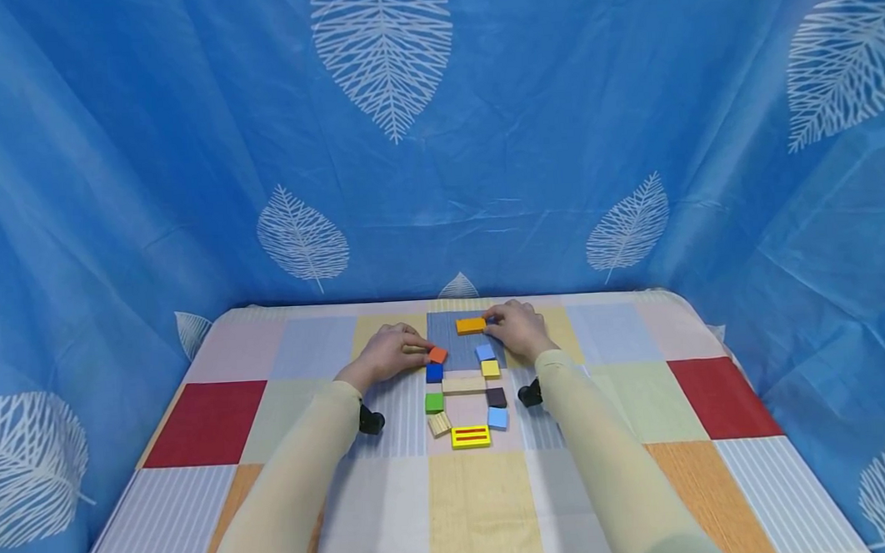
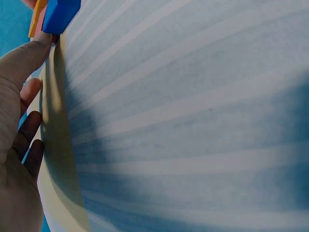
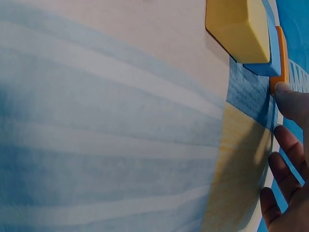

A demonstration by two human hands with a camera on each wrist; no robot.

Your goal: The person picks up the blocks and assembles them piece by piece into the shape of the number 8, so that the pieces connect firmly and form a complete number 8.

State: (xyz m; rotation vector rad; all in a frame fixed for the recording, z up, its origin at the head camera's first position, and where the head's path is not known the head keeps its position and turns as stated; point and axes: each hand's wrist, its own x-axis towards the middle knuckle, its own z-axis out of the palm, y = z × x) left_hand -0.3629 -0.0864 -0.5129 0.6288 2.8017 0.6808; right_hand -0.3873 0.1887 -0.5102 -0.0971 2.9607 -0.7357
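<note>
My left hand [image 1: 390, 352] is at the upper left of a ring of small coloured blocks. Its thumb and forefinger pinch a red-orange block [image 1: 437, 355], just beyond a dark blue block [image 1: 435, 373]. In the left wrist view the blue block [image 2: 62, 14] mostly hides the red one, and the thumb [image 2: 29, 58] reaches in behind it. At the far end of the ring, my right hand [image 1: 518, 328] pinches the right end of an orange oblong block [image 1: 471, 326]. The right wrist view shows the thumb [image 3: 289, 100] against the orange block [image 3: 284, 53]; the other fingers hang loose.
Down the right side are a light blue block [image 1: 486, 353], a yellow block [image 1: 490, 370], a black block [image 1: 496, 397] and another light blue one [image 1: 498, 419]. A plain wooden bar [image 1: 464, 386] crosses the middle. Green [image 1: 434, 403], striped wooden [image 1: 439, 424] and red-lined yellow [image 1: 470, 437] blocks complete the near part.
</note>
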